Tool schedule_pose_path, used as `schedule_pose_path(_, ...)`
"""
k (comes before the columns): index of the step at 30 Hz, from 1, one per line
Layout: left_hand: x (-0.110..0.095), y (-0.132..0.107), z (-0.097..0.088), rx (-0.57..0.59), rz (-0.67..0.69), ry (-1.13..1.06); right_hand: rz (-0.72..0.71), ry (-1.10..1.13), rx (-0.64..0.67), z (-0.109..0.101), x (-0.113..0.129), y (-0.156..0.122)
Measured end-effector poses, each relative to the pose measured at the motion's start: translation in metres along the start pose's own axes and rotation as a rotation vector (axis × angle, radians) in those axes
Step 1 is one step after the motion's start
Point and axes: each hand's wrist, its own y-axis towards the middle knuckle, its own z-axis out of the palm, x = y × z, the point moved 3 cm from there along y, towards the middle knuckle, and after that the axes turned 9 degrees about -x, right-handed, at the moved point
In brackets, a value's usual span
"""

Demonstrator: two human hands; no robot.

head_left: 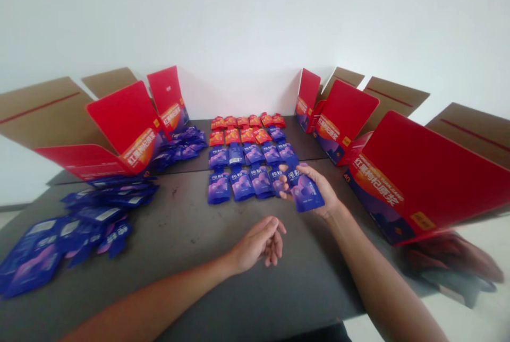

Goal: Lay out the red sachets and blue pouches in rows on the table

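My right hand (pixel 313 185) is shut on a blue foil pouch (pixel 306 193), which it holds just above the front end of the neat rows. Those rows of blue pouches (pixel 241 185) lie flat on the dark tabletop (pixel 187 230), and my fingers overlap the nearest ones. Behind them lie rows of red-orange pouches (pixel 239 129). My left hand (pixel 261 244) rests nearer me on the tabletop, palm turned inward, fingers loosely curled and holding nothing.
A loose heap of blue pouches (pixel 75 230) lies at the left, with another (pixel 179 148) by the left box. Open red cardboard cartons stand at the left (pixel 123 124) and right (pixel 422 172), flaps spread. A white wall rises behind the table.
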Motion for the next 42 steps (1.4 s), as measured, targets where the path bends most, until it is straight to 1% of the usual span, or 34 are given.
schedule_pose_path(3,0.0,-0.001,-0.001,0.028,-0.016,-0.004,-0.058,-0.047,-0.104,-0.024,0.016,0.005)
schedule_pose_path(6,0.002,0.0,-0.001,0.042,-0.032,0.004,-0.098,-0.055,-0.202,-0.043,0.025,0.008)
schedule_pose_path(9,0.003,0.0,-0.002,0.051,-0.047,0.027,-0.078,-0.11,-0.29,-0.055,0.023,0.013)
schedule_pose_path(11,0.002,0.0,-0.001,0.056,-0.052,0.058,-0.078,-0.194,-0.298,-0.059,0.017,0.019)
schedule_pose_path(14,-0.002,-0.004,0.002,0.062,-0.05,0.136,-0.142,-0.342,-0.297,-0.061,0.007,0.034)
schedule_pose_path(19,-0.006,-0.012,0.006,0.047,-0.033,0.274,-0.299,-0.629,-0.377,-0.064,-0.004,0.068)
schedule_pose_path(22,-0.004,-0.012,0.008,0.044,-0.018,0.301,-0.391,-0.801,-0.365,-0.064,-0.005,0.084)
schedule_pose_path(24,-0.003,-0.011,0.008,0.043,-0.02,0.303,-0.413,-0.87,-0.359,-0.066,-0.007,0.089)
schedule_pose_path(29,-0.003,-0.011,0.008,0.034,-0.037,0.314,-0.448,-0.992,-0.383,-0.067,-0.009,0.091)
schedule_pose_path(36,-0.007,-0.014,0.01,0.043,-0.057,0.325,-0.511,-1.182,-0.525,-0.064,-0.006,0.086)
schedule_pose_path(42,-0.008,-0.014,0.009,0.049,-0.054,0.33,-0.574,-1.33,-0.565,-0.058,-0.006,0.081)
